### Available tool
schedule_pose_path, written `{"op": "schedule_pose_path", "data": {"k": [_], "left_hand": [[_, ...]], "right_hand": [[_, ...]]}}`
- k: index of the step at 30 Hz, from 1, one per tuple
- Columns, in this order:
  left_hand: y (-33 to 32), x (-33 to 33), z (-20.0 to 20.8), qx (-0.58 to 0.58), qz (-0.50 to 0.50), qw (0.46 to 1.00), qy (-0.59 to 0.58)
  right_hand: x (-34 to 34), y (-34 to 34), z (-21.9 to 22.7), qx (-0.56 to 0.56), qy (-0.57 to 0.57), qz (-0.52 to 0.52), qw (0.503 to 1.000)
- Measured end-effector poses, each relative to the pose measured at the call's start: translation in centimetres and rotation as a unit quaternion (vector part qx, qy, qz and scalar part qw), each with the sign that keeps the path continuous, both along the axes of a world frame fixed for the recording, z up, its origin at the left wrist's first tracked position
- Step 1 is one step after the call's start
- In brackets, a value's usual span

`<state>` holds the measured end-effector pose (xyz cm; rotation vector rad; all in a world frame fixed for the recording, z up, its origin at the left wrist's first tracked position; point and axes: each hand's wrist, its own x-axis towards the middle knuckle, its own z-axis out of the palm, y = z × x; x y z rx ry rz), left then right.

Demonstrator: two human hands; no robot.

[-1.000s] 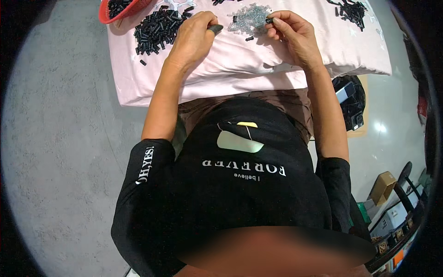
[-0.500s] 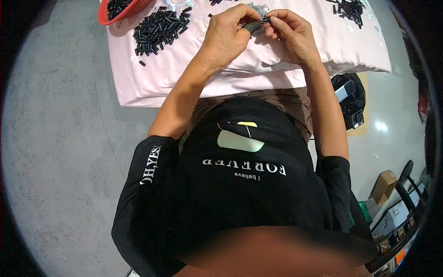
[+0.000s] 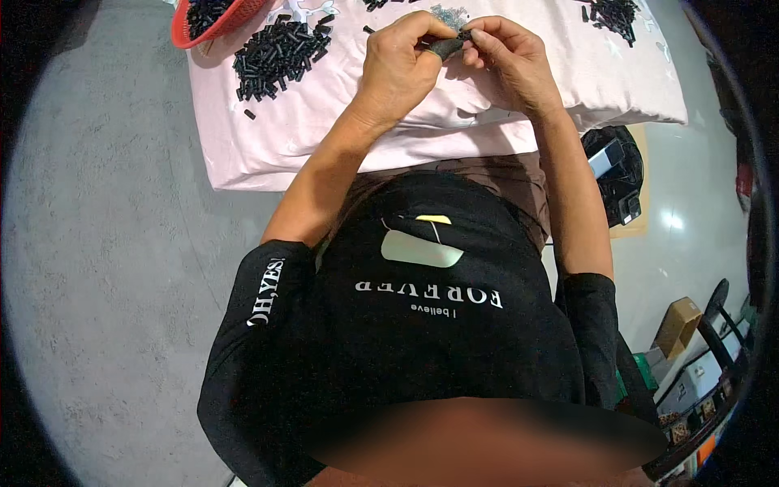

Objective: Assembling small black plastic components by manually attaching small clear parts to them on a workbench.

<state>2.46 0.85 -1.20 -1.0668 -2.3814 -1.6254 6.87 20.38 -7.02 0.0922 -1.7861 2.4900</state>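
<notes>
My left hand point(image 3: 398, 69) and my right hand point(image 3: 515, 65) meet over the far part of the pink cloth. Their fingertips pinch a small black piece point(image 3: 465, 35) between them; its exact shape is too small to make out. A dark covering point(image 3: 445, 49) wraps the thumb of the left hand. Just beyond the fingertips lies a heap of tiny clear or silvery bits point(image 3: 449, 15). To the left, a large pile of short black tubes point(image 3: 280, 58) spreads over the cloth, with one loose tube point(image 3: 250, 114) nearer me.
A red basket point(image 3: 235, 20) of black pieces stands at the cloth's point(image 3: 243, 158) far left corner. Another black pile point(image 3: 614, 20) lies at the far right. Beside my right arm is a black bag point(image 3: 621, 191) with a pale box-like thing on it. A cardboard box point(image 3: 677, 327) sits at lower right.
Both hands stay in nearly the same place, fingertips still together on the small black piece. The left fingers have shifted slightly, and more of the clear bits shows behind them.
</notes>
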Motion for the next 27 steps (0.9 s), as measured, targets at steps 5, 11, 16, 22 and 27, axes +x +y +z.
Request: {"op": "schedule_pose_path", "data": {"k": [5,11,16,22,27], "left_hand": [[0.1,0.1,-0.1,0.006,-0.002,0.999,0.036],[0.4,0.0,-0.3,0.028,-0.023,0.997,0.071],[0.3,-0.2,0.0,0.025,-0.032,0.996,0.083],[0.5,0.2,0.8,0.004,-0.026,0.996,0.079],[0.9,0.8,3.3,-0.041,-0.089,0.994,0.040]], "right_hand": [[0.0,0.0,0.0,-0.055,0.004,0.025,0.998],[-0.3,0.9,-0.8,-0.049,-0.009,0.055,0.997],[-0.3,0.6,-0.9,-0.059,-0.007,0.049,0.997],[-0.3,0.6,-0.3,-0.069,-0.004,0.061,0.996],[0.0,0.5,0.2,-0.076,-0.010,0.038,0.996]]}}
